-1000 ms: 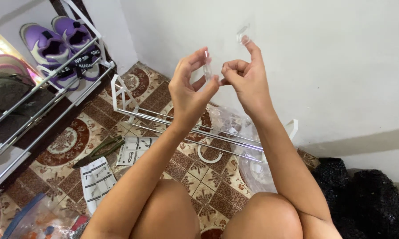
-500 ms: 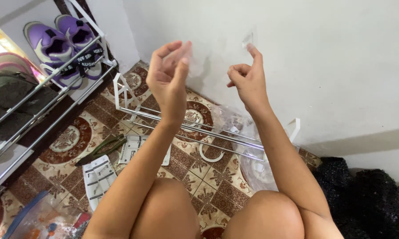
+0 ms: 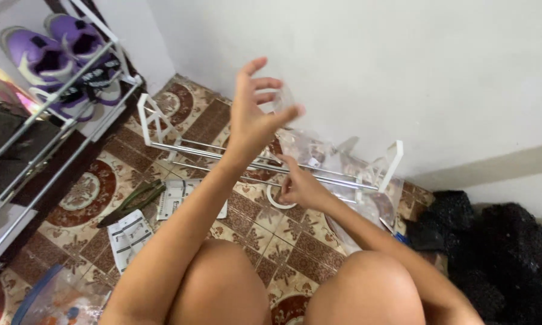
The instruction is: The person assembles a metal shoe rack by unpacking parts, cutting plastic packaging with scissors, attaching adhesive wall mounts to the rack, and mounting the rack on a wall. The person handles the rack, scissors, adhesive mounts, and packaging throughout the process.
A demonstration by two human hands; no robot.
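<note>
The left hand is raised, fingers spread, pinching a small clear plastic piece — glossy, see-through, its outline blurred — between thumb and fingertips. The right hand hangs low with loosely curled fingers, gripping nothing, just above the rack frame of thin chrome rods and white end brackets on the patterned floor tiles.

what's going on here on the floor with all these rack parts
A person sits on the patterned tile floor with parts of a white metal rack lying in front of their knees. The left hand is raised with fingers spread, a small clear plastic piece at its fingertips. The right hand is low, reaching toward the rack's rods beside a clear plastic bag. Instruction sheets and pliers lie to the left.
</note>
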